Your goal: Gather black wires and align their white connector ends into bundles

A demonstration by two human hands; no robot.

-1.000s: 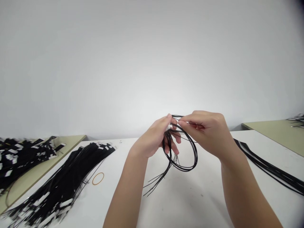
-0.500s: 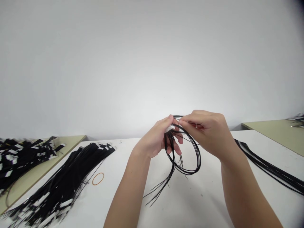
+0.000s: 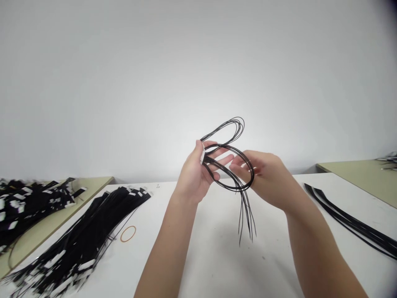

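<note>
My left hand (image 3: 197, 169) grips a bundle of thin black wires (image 3: 217, 145) at a small white connector (image 3: 202, 155), its thumb pressed on top and the other fingers spread behind. One loop of the wires stands up above the hand, and a rounder one reaches to the right. Loose wire ends hang down below the loops. My right hand (image 3: 263, 174) is at the round loop, whose wires cross in front of its bent fingers. A gap shows between its thumb and forefinger, and its fingertips are close to those of my left hand.
On the white table (image 3: 155, 256) lies a thick pile of black wires with white connectors (image 3: 89, 231), beside an orange rubber band (image 3: 128, 234). More wires (image 3: 31, 207) cover a side table at left. Long black wires (image 3: 350, 219) lie at right.
My left hand has moved left and turned the wire bundle, so its ends hang to the right. A second loop now stands above it. My right hand has slipped off the wires it pinched.
</note>
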